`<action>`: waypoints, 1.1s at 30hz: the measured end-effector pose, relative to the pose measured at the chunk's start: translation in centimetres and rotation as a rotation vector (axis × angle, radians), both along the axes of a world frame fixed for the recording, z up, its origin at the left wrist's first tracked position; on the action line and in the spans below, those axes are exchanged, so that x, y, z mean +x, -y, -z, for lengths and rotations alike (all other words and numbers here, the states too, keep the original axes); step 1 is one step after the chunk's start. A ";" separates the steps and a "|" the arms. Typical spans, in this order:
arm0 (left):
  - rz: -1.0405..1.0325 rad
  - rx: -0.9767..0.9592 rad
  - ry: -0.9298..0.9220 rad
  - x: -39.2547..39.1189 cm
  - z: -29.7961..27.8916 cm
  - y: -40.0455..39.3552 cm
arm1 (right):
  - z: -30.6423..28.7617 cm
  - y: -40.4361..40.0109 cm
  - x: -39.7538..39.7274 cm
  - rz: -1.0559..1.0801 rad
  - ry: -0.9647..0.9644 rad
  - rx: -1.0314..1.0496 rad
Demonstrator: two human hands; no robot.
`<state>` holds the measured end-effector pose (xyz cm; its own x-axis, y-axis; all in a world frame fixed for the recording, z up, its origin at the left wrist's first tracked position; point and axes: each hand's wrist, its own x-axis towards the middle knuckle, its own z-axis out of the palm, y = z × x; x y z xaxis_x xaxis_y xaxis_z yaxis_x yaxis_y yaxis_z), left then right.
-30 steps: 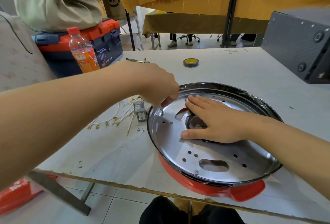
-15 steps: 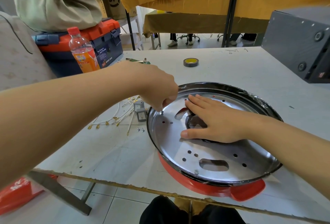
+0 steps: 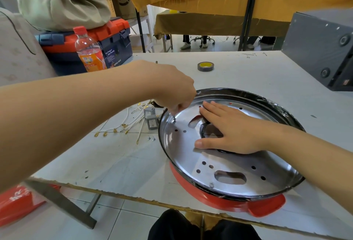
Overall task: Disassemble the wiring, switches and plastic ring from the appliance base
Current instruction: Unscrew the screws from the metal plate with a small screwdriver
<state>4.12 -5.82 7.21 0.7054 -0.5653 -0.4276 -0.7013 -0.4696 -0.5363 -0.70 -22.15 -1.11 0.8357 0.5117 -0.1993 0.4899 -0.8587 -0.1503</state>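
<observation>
The round appliance base [image 3: 238, 188] lies on the table with a shiny metal plate inside and a red shell underneath. My right hand [image 3: 233, 130] lies flat on the plate's middle, covering most of a black plastic ring [image 3: 203, 130]. My left hand [image 3: 177, 94] hovers at the plate's left rim, fingertips pinching a small screw [image 3: 174, 120] that stands in the plate. White wires with brass terminals [image 3: 122, 127] and two grey switches [image 3: 151, 119] lie on the table left of the base. Two loose screws [image 3: 150, 138] lie beside them.
A roll of tape [image 3: 205, 66] sits at the table's far side. A dark grey box [image 3: 322, 48] stands at the right. An orange drink bottle [image 3: 89, 50] and a blue-and-orange toolbox [image 3: 107, 42] stand to the left. The table's ragged front edge [image 3: 114, 192] runs close to me.
My left hand's fingertips have kept working at the screw on the plate's left side, shifting only slightly. My right hand has stayed flat on the plate.
</observation>
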 end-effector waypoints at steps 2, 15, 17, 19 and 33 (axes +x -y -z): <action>0.025 0.005 0.027 0.1 0.1 -0.2 | 0.0 0.0 0.0 -0.002 0.001 0.000; 0.043 -0.137 -0.061 0.4 0.6 -2.3 | 0.1 0.0 0.2 -0.002 -0.002 0.009; 0.027 -0.143 -0.088 0.5 0.4 -2.4 | 0.1 0.0 0.2 -0.001 0.001 0.010; 0.052 -0.134 -0.073 0.5 0.3 -2.4 | 0.1 0.0 0.2 0.001 0.000 0.009; 0.007 -0.241 -0.118 0.3 -0.2 -3.2 | -0.2 -0.1 0.0 0.005 -0.006 -0.001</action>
<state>4.39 -2.61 7.41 0.6546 -0.6650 -0.3596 -0.7559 -0.5688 -0.3240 -0.73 -22.06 -0.96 0.8368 0.5077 -0.2052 0.4850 -0.8611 -0.1525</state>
